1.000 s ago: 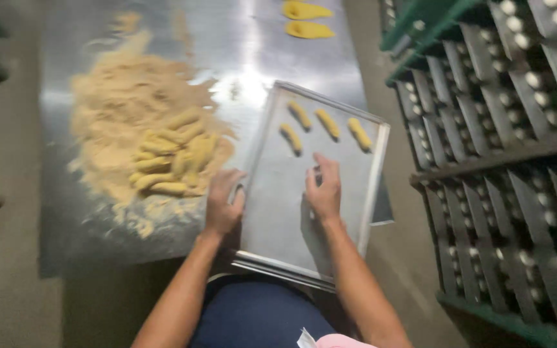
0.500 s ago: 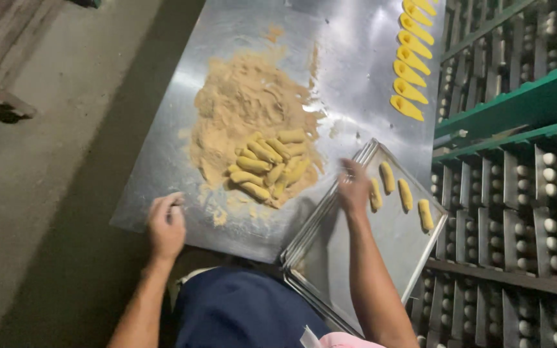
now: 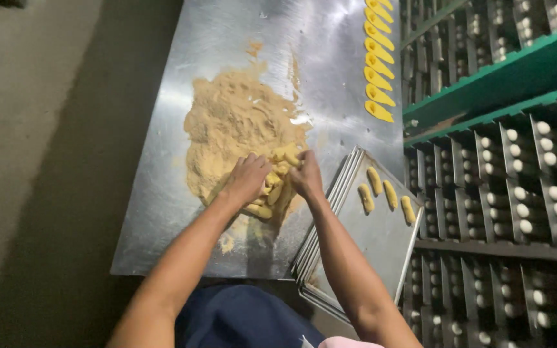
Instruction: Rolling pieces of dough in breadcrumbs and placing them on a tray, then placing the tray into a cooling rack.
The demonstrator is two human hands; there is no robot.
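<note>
Four crumbed pieces point(image 3: 387, 194) are counted on the near-right tray point(image 3: 381, 248). About nine yellow pieces point(image 3: 378, 67) are lined up far right.

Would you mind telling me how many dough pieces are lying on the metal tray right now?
3. The dough pieces lie side by side near the far end of the metal tray, right of the right hand; none looks hidden.
</note>
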